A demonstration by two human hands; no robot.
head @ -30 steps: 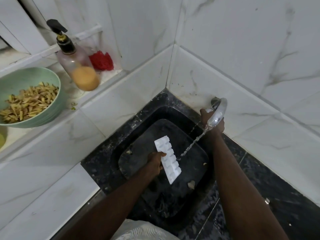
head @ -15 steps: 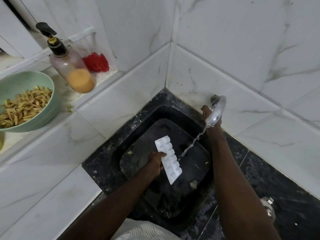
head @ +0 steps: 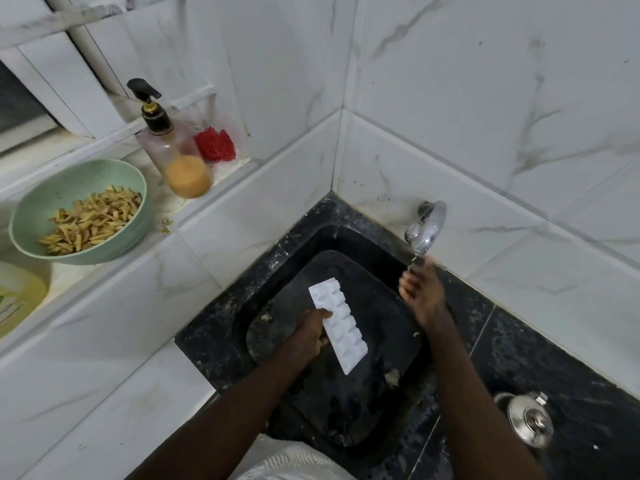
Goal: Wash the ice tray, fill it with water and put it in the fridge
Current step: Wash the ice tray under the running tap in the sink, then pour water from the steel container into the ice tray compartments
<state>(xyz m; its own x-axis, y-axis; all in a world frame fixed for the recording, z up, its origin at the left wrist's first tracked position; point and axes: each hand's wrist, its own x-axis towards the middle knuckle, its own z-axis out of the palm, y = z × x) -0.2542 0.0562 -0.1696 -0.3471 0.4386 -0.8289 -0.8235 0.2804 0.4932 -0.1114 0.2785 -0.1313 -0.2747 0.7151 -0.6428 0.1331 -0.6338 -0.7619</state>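
My left hand (head: 311,336) grips the ice tray (head: 337,322) by its long edge over the sink (head: 221,327) centre. My right hand (head: 420,292), just below the tap (head: 427,226), is blurred, so I cannot tell its state. Recommended: hold the tray level, cavities up, beneath the spout.

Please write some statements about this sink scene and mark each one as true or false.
1. The left hand holds the ice tray above the sink. True.
2. A red scrubber lies beside the pump bottle. True.
3. The right hand grips the pump bottle. False: it is just below the tap, holding nothing.
4. The green bowl is empty. False: it holds yellowish strips.
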